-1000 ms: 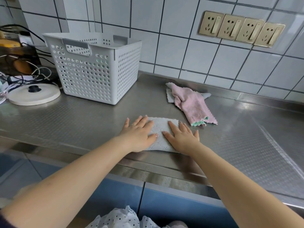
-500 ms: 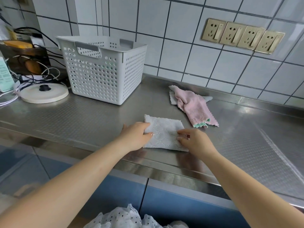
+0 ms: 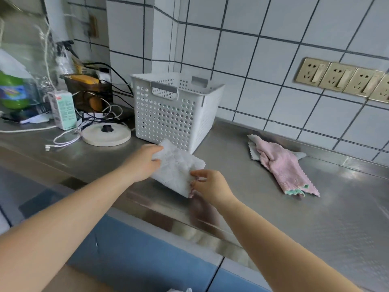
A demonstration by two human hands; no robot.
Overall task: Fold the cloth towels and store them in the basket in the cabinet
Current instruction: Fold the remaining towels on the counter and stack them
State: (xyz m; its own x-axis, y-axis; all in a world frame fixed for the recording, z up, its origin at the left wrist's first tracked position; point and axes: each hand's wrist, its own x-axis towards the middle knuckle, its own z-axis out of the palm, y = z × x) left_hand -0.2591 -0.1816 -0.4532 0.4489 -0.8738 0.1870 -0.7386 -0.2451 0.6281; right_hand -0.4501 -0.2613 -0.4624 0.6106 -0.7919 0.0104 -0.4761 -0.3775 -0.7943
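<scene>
Now both hands pinch the folded white cloth towel [image 3: 179,171], left hand [image 3: 145,163] and right hand [image 3: 207,184] at opposite edges, apparently lifted off the steel surface [image 3: 294,218], just before the white perforated plastic basket [image 3: 176,110], probably for dropping in.

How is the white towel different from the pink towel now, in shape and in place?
The white towel is folded into a flat rectangle; the pink towel lies crumpled and unfolded. The white towel is held between the left hand and the right hand, in front of the basket; the pink towel rests untouched on the steel counter, near the wall. Both have zigzag edges.
</scene>
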